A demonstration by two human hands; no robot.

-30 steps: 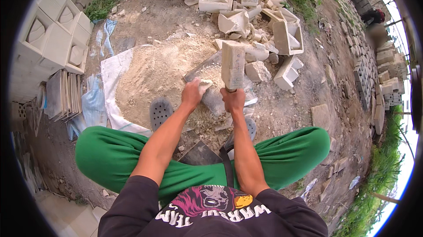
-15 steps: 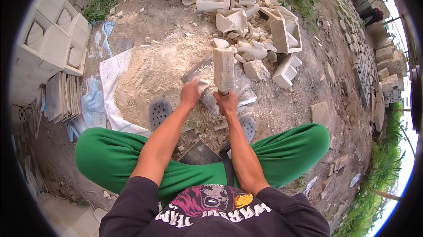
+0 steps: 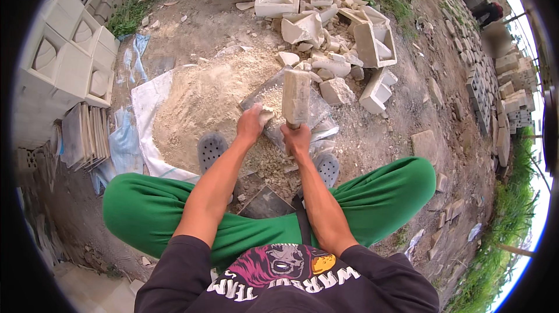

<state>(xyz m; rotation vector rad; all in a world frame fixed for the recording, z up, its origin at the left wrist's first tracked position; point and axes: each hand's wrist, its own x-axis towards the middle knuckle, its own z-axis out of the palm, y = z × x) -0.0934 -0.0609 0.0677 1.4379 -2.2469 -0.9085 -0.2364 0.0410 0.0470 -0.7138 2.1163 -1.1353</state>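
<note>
I squat in green trousers over a flat grey slab [image 3: 326,116] lying on the dirt. My right hand [image 3: 297,139] grips the short handle of a heavy mallet with a pale, dusty block-shaped head [image 3: 296,96], held upright over the slab. My left hand [image 3: 250,126] pinches a small pale chunk of broken block [image 3: 267,116] against the slab's near left edge, just left of the mallet head. My two grey perforated shoes [image 3: 211,150] rest either side of the slab.
A heap of pale crushed powder [image 3: 201,100] lies on a white sheet to the left. Broken hollow decorative blocks and rubble [image 3: 349,45] are piled behind. Stacked whole blocks [image 3: 70,68] and thin tiles [image 3: 81,135] stand at the left; more block stacks line the right.
The mallet head has swung a little left and lower, closer over the chunk. My left hand stays on the chunk at the slab.
</note>
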